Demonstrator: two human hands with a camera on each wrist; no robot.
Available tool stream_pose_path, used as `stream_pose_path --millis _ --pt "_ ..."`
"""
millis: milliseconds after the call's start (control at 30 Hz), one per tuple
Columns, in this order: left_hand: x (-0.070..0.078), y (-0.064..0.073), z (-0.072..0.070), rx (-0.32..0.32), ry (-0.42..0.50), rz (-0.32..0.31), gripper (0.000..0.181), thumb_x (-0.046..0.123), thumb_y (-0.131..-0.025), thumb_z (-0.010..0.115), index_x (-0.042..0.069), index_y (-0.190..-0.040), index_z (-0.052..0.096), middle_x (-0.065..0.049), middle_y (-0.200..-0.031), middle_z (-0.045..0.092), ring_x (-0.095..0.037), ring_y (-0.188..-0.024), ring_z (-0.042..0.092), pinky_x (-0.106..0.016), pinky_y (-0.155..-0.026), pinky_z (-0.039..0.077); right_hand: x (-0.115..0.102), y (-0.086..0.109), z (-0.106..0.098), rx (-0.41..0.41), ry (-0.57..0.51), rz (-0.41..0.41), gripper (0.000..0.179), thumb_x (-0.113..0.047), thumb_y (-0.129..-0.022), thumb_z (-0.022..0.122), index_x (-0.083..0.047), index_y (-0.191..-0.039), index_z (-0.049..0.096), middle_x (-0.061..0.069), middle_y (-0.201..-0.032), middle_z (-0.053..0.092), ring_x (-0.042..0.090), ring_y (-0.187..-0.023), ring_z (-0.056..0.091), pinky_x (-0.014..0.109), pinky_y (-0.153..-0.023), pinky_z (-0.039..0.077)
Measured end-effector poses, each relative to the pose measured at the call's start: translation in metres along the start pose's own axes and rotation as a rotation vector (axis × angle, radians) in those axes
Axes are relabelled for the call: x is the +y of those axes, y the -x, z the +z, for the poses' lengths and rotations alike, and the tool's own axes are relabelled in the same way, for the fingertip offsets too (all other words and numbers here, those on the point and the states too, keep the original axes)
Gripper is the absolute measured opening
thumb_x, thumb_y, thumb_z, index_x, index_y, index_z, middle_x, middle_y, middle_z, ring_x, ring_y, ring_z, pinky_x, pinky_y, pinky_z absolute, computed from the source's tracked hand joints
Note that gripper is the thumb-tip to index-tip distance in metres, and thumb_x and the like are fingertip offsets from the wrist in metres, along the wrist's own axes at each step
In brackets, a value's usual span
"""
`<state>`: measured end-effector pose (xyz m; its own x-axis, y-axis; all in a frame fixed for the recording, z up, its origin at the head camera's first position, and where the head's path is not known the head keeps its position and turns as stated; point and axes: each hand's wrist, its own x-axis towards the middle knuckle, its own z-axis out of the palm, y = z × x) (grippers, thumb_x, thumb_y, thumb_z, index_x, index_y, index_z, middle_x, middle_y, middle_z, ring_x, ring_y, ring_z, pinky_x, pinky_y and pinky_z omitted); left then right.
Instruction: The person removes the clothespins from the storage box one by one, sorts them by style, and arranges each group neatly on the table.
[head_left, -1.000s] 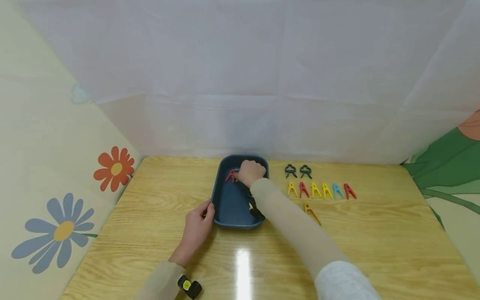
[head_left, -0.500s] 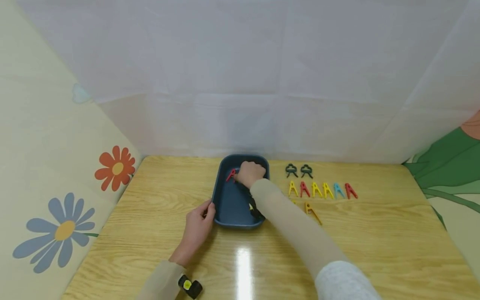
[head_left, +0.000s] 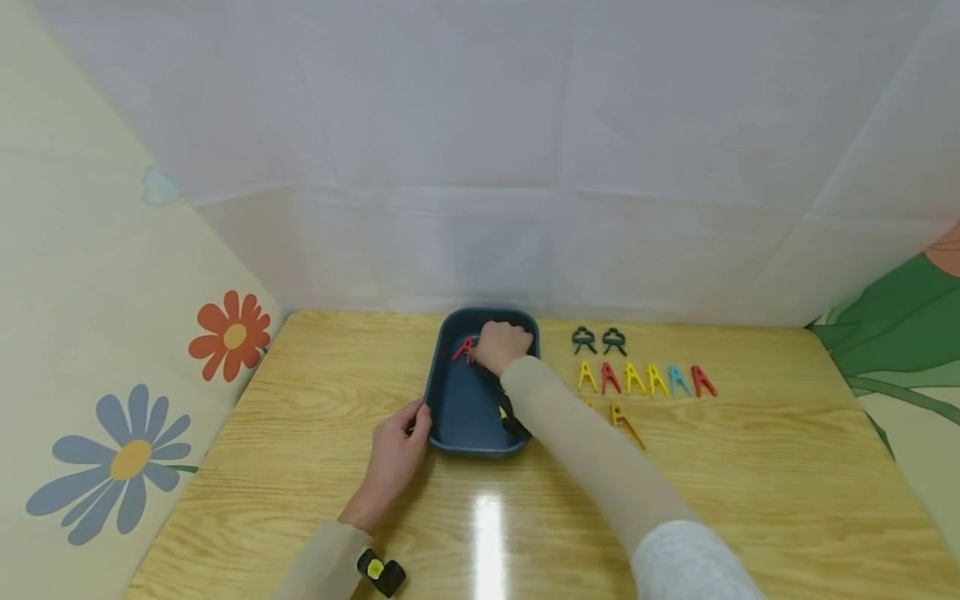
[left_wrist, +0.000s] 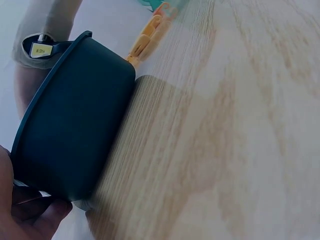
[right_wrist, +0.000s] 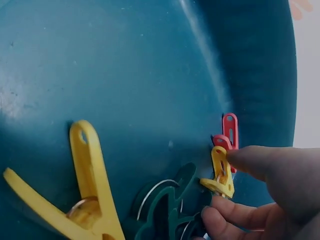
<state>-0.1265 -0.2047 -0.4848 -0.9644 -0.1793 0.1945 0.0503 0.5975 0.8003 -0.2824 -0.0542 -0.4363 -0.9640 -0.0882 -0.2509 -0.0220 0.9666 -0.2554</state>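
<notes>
In the head view my left hand (head_left: pixel 399 446) grips the near left rim of a dark blue plastic tub (head_left: pixel 468 417). The left wrist view has its fingers bent under the tub's outer wall (left_wrist: pixel 75 120). My right hand (head_left: pixel 504 346) reaches down into the far part of the tub. Up close, its thumb and fingers (right_wrist: pixel 250 159) pinch a small yellow spring clip (right_wrist: pixel 220 167). Right behind that lies a red clip (right_wrist: pixel 230 129) by the tub wall. A dark green clip (right_wrist: pixel 172 205) sits beside the fingertips, with a larger yellow clip (right_wrist: pixel 97 190) farther left.
Right of the tub, two dark green clips (head_left: pixel 584 340) lie at the back of the wooden table (head_left: pixel 750 467). Below them runs a row of several yellow, red and blue clips (head_left: pixel 633 380). An orange-yellow clip (head_left: pixel 626 423) lies nearer, beside the right forearm. A white sheet (head_left: pixel 420 167) hangs behind.
</notes>
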Motion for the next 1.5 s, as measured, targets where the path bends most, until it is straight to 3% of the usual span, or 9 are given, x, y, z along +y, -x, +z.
stream_pose_path --millis 200,667,967,1100,1233,1367,1500 --pt "0.001 0.000 0.000 -0.005 0.001 -0.013 0.033 0.012 -0.105 0.056 -0.006 -0.129 0.070 -0.023 -0.118 0.074 -0.028 -0.101 0.072 -0.038 -0.084 0.059 -0.001 0.000 -0.001 -0.020 0.029 -0.011 0.052 -0.054 -0.096 0.071 -0.013 -0.126 0.075 0.012 -0.128 0.071 0.033 -0.120 0.064 0.052 -0.104 0.049" --pt "0.001 -0.001 -0.001 -0.022 0.010 -0.033 0.034 0.014 -0.106 0.055 -0.006 -0.132 0.069 -0.023 -0.122 0.072 -0.030 -0.106 0.071 -0.042 -0.087 0.059 -0.004 0.002 -0.004 -0.044 0.036 -0.051 0.049 -0.051 -0.093 0.076 -0.015 -0.127 0.074 0.010 -0.131 0.069 0.035 -0.126 0.058 0.054 -0.110 0.043" --pt "0.001 0.000 -0.001 -0.026 0.010 -0.010 0.032 0.012 -0.106 0.055 -0.004 -0.128 0.071 -0.021 -0.119 0.074 -0.026 -0.102 0.070 -0.035 -0.083 0.059 -0.003 0.003 -0.005 -0.084 0.043 -0.065 0.047 -0.047 -0.095 0.074 -0.014 -0.128 0.073 0.012 -0.134 0.067 0.036 -0.128 0.055 0.054 -0.110 0.041" --pt "0.002 0.002 -0.001 -0.032 0.011 -0.012 0.032 0.012 -0.107 0.054 -0.005 -0.129 0.071 -0.022 -0.120 0.074 -0.027 -0.103 0.071 -0.036 -0.084 0.059 -0.002 0.005 -0.007 -0.071 0.040 -0.077 0.039 -0.044 -0.094 0.076 -0.014 -0.120 0.074 0.012 -0.133 0.067 0.037 -0.126 0.055 0.053 -0.110 0.040" --pt "0.001 0.001 -0.001 -0.039 0.010 -0.021 0.034 0.014 -0.107 0.054 -0.005 -0.131 0.070 -0.022 -0.122 0.073 -0.029 -0.106 0.071 -0.041 -0.087 0.059 -0.001 0.008 -0.012 -0.042 0.041 -0.095 0.027 -0.042 -0.095 0.076 -0.015 -0.099 0.073 0.011 -0.125 0.069 0.036 -0.121 0.057 0.052 -0.107 0.042" --pt "0.001 0.001 -0.001 -0.037 0.005 -0.026 0.034 0.014 -0.107 0.054 -0.005 -0.131 0.069 -0.022 -0.122 0.073 -0.030 -0.107 0.071 -0.043 -0.087 0.059 0.002 0.010 -0.018 -0.021 0.046 -0.126 0.031 -0.042 -0.096 0.075 -0.016 -0.082 0.066 0.008 -0.107 0.071 0.033 -0.111 0.062 0.050 -0.103 0.045" --pt "0.002 0.001 -0.001 -0.035 0.005 -0.034 0.035 0.015 -0.107 0.054 -0.005 -0.132 0.069 -0.023 -0.123 0.072 -0.030 -0.107 0.071 -0.042 -0.088 0.058 0.006 0.014 -0.027 -0.009 0.048 -0.169 0.034 -0.042 -0.097 0.073 -0.016 -0.078 0.062 0.005 -0.090 0.067 0.030 -0.100 0.064 0.050 -0.100 0.048"
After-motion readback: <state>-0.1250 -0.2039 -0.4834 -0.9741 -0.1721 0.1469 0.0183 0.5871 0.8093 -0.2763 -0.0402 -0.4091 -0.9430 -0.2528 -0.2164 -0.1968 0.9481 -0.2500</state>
